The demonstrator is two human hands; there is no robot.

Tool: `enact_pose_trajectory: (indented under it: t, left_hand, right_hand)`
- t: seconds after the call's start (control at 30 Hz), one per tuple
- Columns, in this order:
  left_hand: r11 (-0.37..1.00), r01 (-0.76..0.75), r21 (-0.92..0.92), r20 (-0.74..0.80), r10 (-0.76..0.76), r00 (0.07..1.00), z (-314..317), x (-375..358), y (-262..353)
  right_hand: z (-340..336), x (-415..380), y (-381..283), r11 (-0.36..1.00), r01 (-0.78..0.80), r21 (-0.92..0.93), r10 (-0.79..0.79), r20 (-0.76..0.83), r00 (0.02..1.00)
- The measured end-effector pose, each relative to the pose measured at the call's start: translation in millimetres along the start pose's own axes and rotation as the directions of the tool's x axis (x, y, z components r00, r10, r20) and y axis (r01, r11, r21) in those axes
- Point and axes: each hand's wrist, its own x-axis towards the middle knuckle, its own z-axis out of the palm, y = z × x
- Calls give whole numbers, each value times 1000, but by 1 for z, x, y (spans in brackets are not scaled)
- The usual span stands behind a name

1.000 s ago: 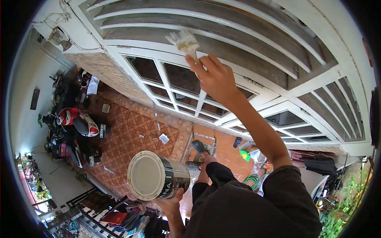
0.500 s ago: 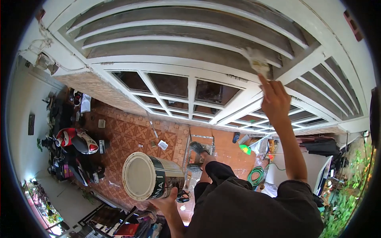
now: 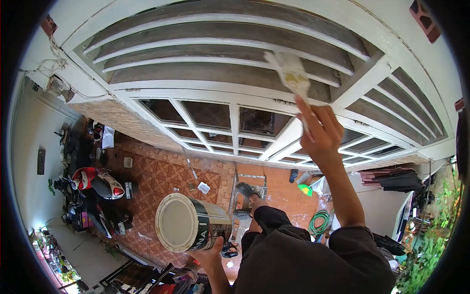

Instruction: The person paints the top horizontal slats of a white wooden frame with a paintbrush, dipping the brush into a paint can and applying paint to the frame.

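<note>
My right hand (image 3: 320, 130) is raised and wrapped around the handle of a paintbrush (image 3: 293, 76). Its whitish bristles, with a yellowish patch near the base, overlap the lower slats of a white louvered vent (image 3: 215, 43). Lower down, my left hand (image 3: 209, 256) supports a paint bucket (image 3: 211, 226) from beneath, fingers around its dark-labelled side. The bucket's pale round end faces up and left. White-framed glass panes (image 3: 208, 108) lie below the vent.
Far below is a tiled floor (image 3: 147, 169) with a long-handled tool and a small white tray (image 3: 203, 187). A red and black motorbike (image 3: 100, 183) stands at left. A green hose (image 3: 319, 222) lies coiled at right. My feet rest on a narrow paint-spotted surface.
My right hand and the paintbrush have moved left along the slats. My left hand still holds the bucket, which sits slightly lower and further right in view.
</note>
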Motion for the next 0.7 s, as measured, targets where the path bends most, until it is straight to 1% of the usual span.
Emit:
enact_pose_trajectory:
  t: [0.03,0.1,0.2,0.3,0.33,0.43,0.53,0.63,0.7]
  left_hand:
    - [1000,0,25,18,-1,1000,-3,-1,-1]
    - [999,-20,-35,3,20,1000,-2,-1,3]
    - [996,-41,-80,-56,37,998,3,-5,8]
    - [994,-23,-110,-89,13,996,7,-9,14]
    - [992,-12,-122,-94,1,996,8,-8,16]
    - [995,-36,-97,-58,30,998,8,-5,20]
    - [999,32,43,2,-32,999,0,-3,17]
    - [998,-51,23,-51,52,997,8,0,16]
    - [993,-103,59,-29,104,994,0,2,3]
  right_hand:
    - [10,10,-3,999,36,41,-36,-19,999]
    - [31,27,-12,994,73,78,-75,13,997]
    - [62,52,-25,989,133,66,-134,6,991]
    - [80,59,-21,993,103,52,-106,50,993]
    - [76,58,-19,996,86,29,-88,62,994]
    - [50,46,-1,997,57,-53,-52,92,994]
    - [17,24,21,987,49,-153,-31,120,992]
    - [-16,9,26,976,-15,-216,42,122,992]
    - [-29,6,17,971,-61,-231,90,117,989]
